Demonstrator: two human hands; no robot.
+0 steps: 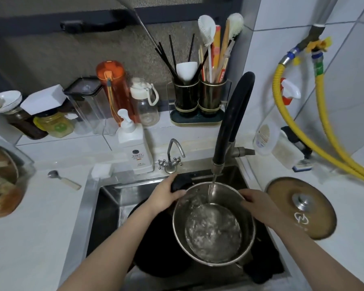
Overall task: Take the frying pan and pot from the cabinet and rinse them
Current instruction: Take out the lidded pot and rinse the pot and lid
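Pot (213, 223) in sink (105, 206) under tap (229, 127), above frying pan (156, 248); lid (301, 206) on worktop (29, 238) right, spoon (63, 179) left.

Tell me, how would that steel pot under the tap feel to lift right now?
Probably heavier than it looks: the pot holds churning water from the black faucet. Its wet steel likely feels slippery, which may explain the left hand and right hand both holding it. Tilting would likely slosh water.

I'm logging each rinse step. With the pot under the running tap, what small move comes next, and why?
Probably swirl the pot: both the left hand and the right hand grip its rim, water from the tap already pools inside, the walls look mostly unwetted.
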